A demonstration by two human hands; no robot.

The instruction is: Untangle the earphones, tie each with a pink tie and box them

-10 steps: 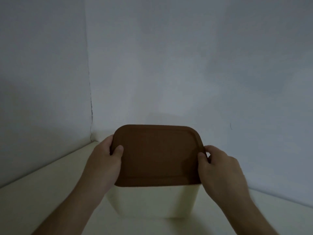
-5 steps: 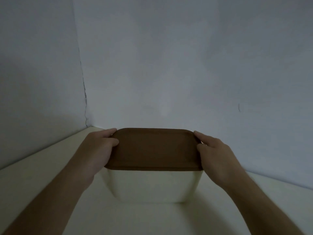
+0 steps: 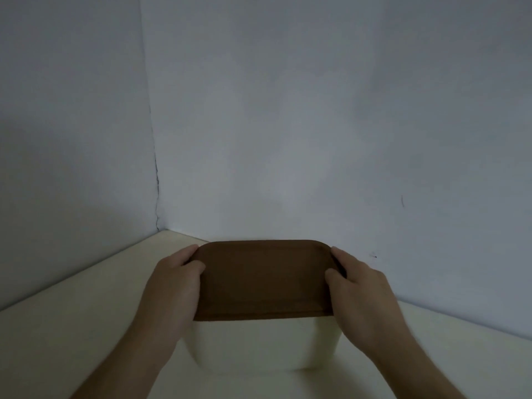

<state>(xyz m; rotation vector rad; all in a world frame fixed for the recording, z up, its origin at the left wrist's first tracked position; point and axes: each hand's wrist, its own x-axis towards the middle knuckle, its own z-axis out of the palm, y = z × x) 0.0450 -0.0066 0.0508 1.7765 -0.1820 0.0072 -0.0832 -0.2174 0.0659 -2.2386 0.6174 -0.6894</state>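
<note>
Here, a flat brown rounded-rectangle lid (image 3: 264, 279) sits atop the cream plastic box (image 3: 266, 345), its short ends gripped by the left hand (image 3: 175, 283) and right hand (image 3: 357, 286), thumbs on top.

Plain indoor corner, bare pale walls (image 3: 288, 110), cream tabletop (image 3: 72, 326), room type unclear

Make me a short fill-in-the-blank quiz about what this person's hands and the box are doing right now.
1. The lid on the cream box is ____ in colour.
2. The left hand grips the lid's ____ edge.
3. The right hand grips the edge ____ the left hand's.
4. The box stands on a pale table in a ____ where two walls meet.

Missing words: brown; left; opposite; corner
</note>
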